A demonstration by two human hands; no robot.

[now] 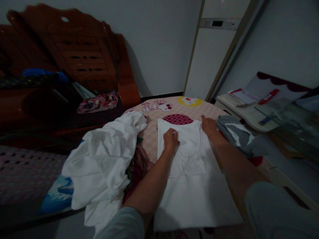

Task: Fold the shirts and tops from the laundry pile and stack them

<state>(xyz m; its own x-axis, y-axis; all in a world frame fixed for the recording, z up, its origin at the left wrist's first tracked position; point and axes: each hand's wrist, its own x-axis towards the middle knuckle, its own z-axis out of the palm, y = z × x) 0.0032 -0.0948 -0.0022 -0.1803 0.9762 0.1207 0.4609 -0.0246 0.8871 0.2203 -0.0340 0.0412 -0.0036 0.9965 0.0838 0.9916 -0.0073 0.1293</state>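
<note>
A white shirt [196, 199] lies spread over the round table, its far part folded into a narrow panel with layers showing. My left hand [171, 141] is closed in a pinch on the white fabric near the upper left of that panel. At the far right corner of the shirt, my right hand [208, 126] has its fingers closed on the edge. To the left sits a crumpled heap of white cloth [104, 156], with darker red and green clothes [137, 166] partly hidden beside it. A folded grey garment [235, 132] with a white patch rests right of my right hand.
The tabletop has a pink patterned cover [152, 122] with cartoon prints. A carved wooden bench [82, 63] with cloth on its seat stands at the left back. Beyond the table is a tall white cabinet unit [211, 59]. Papers [241, 98] lie on a side surface at the right.
</note>
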